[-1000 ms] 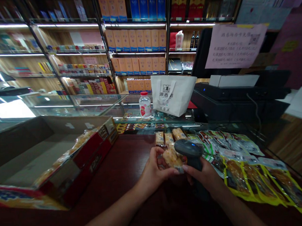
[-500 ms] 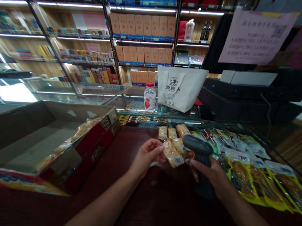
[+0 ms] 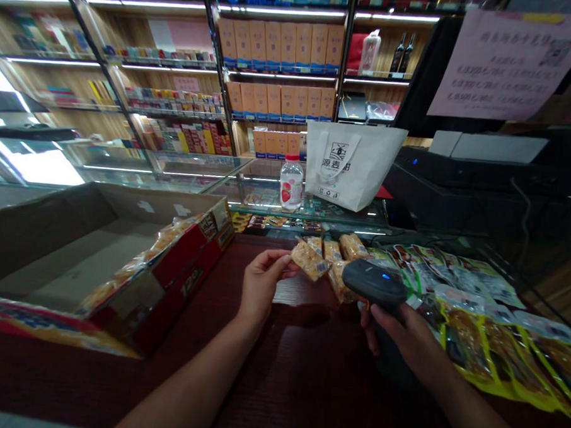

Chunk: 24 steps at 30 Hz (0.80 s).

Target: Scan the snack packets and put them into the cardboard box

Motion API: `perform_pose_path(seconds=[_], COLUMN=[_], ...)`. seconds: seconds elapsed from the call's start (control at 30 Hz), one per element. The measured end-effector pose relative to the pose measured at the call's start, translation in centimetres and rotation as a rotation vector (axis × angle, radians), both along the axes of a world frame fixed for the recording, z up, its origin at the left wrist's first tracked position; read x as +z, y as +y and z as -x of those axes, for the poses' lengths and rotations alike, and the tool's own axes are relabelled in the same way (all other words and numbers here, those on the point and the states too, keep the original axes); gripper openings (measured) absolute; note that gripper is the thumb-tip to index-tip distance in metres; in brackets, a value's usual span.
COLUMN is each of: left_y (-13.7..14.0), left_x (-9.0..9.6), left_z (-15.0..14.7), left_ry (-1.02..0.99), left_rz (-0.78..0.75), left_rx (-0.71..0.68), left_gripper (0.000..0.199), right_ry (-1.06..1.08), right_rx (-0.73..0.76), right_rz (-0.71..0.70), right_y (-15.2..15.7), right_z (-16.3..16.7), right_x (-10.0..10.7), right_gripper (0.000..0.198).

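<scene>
Between thumb and fingers, my left hand [image 3: 264,278] pinches a clear-wrapped snack pack [image 3: 310,261] by its left end, a printed barcode at its lower right. My right hand [image 3: 399,329] is wrapped round the grip of a dark barcode scanner [image 3: 374,282], whose head points left with a small blue light lit on top. Behind and between the hands, several similar wrapped snack packs [image 3: 353,246] lie on the dark wooden counter [image 3: 292,365]. The scanner's head partly covers the nearest of them.
An open cardboard box [image 3: 174,269] with wrapped packs along its side stands left. A strawberry-labelled bottle [image 3: 291,183] and a white bag [image 3: 354,167] stand on the glass case behind. Yellow-edged food pouches [image 3: 494,343] lie right, below a monitor [image 3: 431,75].
My left hand has moved left and slightly away from me with the snack pack, apart from the scanner. The scanner stays about where it was. The view has shifted slightly.
</scene>
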<state>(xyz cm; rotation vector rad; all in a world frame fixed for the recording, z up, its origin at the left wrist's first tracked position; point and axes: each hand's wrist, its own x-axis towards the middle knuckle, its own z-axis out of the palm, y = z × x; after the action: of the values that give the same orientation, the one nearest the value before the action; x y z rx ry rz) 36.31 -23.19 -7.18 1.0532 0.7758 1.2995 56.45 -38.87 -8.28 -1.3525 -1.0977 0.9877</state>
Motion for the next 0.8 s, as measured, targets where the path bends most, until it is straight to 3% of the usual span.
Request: perform_pose_path(seconds=[0.6,0.8], left_y=[0.0,-1.5], left_x=[0.0,2.1], left_z=[-0.2,1.3], left_ry=[0.007,0.025], left_rz=[-0.025,-0.161], left_rx=[0.009,0.093], left_gripper=[0.026,0.021], right_ry=[-0.073,-0.096], right_rx=[0.079,0.025], right_rz=[-0.04,0.029], right_y=[-0.1,0.0], right_z=[0.0,-0.6], right_x=[-0.8,-1.4], right_gripper=[0.049,0.054])
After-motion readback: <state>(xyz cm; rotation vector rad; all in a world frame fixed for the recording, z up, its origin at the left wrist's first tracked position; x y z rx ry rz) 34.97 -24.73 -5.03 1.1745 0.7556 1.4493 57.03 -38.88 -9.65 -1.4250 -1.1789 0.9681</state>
